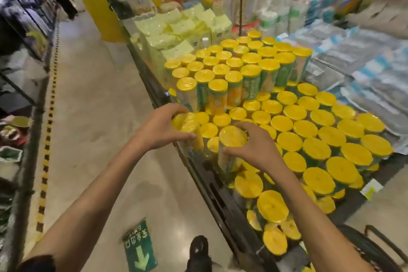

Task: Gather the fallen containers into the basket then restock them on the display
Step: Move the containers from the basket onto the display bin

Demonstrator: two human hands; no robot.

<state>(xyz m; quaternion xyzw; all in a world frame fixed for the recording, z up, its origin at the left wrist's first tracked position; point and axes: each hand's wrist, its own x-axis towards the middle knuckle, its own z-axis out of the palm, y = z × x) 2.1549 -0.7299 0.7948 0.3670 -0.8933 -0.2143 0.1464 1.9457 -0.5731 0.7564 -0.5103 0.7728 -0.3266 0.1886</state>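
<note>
Landmark: a low black-railed display stand (220, 196), packed with upright cylindrical containers with round yellow lids.
Left hand (161, 127): at the aisle-side edge of the display stand, gripping a yellow-lidded container with a green and yellow label (185, 122). The fingers curl over the lid end and the thumb closes in from below, so they are clamped on it.
Right hand (256, 146): just inside that same edge, holding a second yellow-lidded container (233, 137). The fingers wrap the far side of its lid, the thumb presses its near side, and it stands above the lids around it.
Gap between hands: the two held containers are near each other and not touching.
Upper tier (238, 64): a raised block of the same containers, at the middle of the display stand beyond both hands.
Dark basket (373, 249): at the near end of the display stand, by the right forearm and mostly cut off by the frame. Its contents cannot be made out.
Pale green wrapped packs (176, 28): stacked at the far end of the display stand.
Blue and white plastic-wrapped packs (364, 62): along the side of the display stand away from the aisle.
Green floor sticker with a white arrow (140, 247): on the aisle floor beside the display stand's near end.
Black shoe (199, 249): between the sticker and the display stand.
</note>
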